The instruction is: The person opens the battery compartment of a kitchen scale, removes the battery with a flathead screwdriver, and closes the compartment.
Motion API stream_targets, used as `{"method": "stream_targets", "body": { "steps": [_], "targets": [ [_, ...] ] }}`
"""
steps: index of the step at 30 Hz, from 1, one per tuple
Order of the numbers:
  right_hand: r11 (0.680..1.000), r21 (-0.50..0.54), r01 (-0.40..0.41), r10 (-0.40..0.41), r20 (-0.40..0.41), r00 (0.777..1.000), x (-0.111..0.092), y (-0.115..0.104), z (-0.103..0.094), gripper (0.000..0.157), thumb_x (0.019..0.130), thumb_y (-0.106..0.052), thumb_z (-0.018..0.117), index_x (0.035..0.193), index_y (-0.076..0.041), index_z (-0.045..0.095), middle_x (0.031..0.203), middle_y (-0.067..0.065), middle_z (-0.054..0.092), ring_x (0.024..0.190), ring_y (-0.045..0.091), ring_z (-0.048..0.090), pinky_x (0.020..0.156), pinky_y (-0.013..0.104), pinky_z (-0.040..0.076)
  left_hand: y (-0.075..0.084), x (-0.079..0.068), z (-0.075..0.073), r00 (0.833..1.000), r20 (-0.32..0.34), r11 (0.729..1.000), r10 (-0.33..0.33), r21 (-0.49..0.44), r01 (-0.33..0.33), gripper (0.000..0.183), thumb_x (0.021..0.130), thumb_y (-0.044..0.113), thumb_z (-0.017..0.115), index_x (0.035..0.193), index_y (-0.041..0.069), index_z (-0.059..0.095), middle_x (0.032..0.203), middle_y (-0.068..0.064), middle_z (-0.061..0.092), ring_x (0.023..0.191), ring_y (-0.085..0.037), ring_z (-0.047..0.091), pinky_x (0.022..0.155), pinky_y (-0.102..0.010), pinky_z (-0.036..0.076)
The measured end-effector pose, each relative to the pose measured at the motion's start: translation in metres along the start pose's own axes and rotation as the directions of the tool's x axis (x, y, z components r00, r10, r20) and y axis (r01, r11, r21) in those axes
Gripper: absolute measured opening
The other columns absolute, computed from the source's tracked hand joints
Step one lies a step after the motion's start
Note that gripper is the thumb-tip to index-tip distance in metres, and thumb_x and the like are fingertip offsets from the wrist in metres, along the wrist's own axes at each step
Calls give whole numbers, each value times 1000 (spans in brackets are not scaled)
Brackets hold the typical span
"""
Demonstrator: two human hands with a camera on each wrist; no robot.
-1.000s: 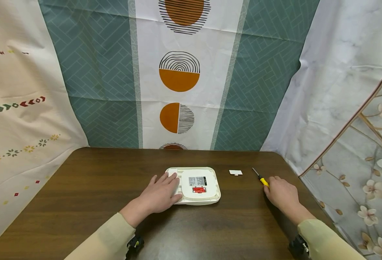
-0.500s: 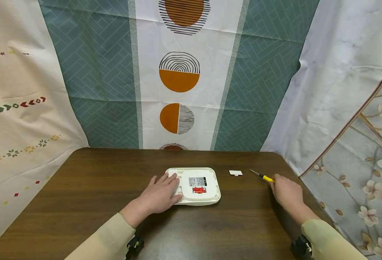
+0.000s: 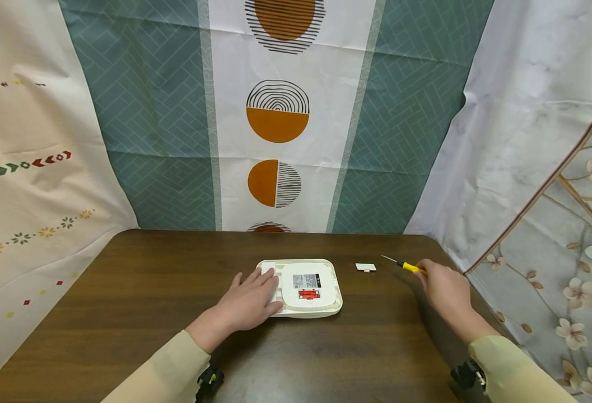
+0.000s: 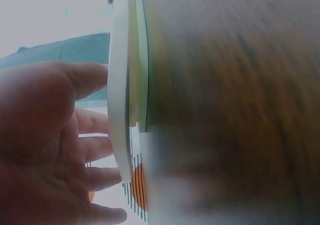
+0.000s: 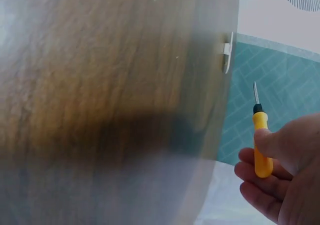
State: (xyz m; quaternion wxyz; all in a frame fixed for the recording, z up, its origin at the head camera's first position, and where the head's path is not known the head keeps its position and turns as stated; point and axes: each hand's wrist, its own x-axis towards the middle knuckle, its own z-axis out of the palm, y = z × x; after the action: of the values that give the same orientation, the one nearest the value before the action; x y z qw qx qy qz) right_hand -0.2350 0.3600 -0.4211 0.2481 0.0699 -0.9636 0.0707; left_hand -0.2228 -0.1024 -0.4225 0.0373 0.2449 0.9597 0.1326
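In the head view a flat white device [image 3: 333,285], like a small scale turned underside up, lies on the table. A printed label [image 3: 307,281] and red batteries [image 3: 308,294] in an uncovered compartment show on it. My left hand [image 3: 247,299] rests on its left side with fingers spread and straight; the left wrist view shows the fingertips at the device's edge [image 4: 118,85]. My right hand [image 3: 445,288] holds a yellow-handled screwdriver [image 3: 410,267] between thumb and fingers, its metal tip pointing left and away. In the right wrist view the screwdriver [image 5: 260,135] is above the tabletop.
A small white battery cover [image 3: 366,267] with a tab lies between the device and the screwdriver. The brown wooden table [image 3: 175,268] ends at a patterned cloth [image 3: 285,140] behind, with a floral curtain [image 3: 553,268] along the right side.
My right hand has raised the screwdriver and swung it, so its tip now points further left. My left hand and the white device have stayed in place.
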Motion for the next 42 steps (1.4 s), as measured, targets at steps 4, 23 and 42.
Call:
{"method": "stream_targets", "body": {
  "steps": [4, 23, 42],
  "targets": [
    [1000, 15, 2, -2, -2, 1000, 4, -4, -2, 18, 96, -12, 86, 109, -5, 76, 88, 16, 78, 63, 39, 69, 47, 53, 47, -1, 0, 1, 1000, 4, 1000, 1, 1, -1, 67, 111, 44, 67, 163, 4, 53, 174, -15, 41, 164, -42, 29, 125, -76, 21],
    [993, 82, 87, -83, -51, 995, 19, -38, -16, 20, 93, -17, 90, 109, -9, 82, 99, 11, 82, 76, 35, 75, 57, 53, 54, -2, 0, -1, 1000, 2, 1000, 3, -6, -3, 67, 111, 44, 67, 163, 4, 53, 175, -15, 41, 164, -42, 29, 126, -76, 21],
    [977, 138, 161, -157, -35, 987, 22, -76, -27, 21, 90, -14, 92, 110, -13, 85, 104, 4, 82, 90, 30, 77, 70, 55, 59, -1, 0, -1, 1000, 10, 1000, 1, 1, -1, 67, 112, 44, 65, 164, 4, 52, 175, -14, 40, 165, -42, 28, 126, -75, 21]
  ]
}}
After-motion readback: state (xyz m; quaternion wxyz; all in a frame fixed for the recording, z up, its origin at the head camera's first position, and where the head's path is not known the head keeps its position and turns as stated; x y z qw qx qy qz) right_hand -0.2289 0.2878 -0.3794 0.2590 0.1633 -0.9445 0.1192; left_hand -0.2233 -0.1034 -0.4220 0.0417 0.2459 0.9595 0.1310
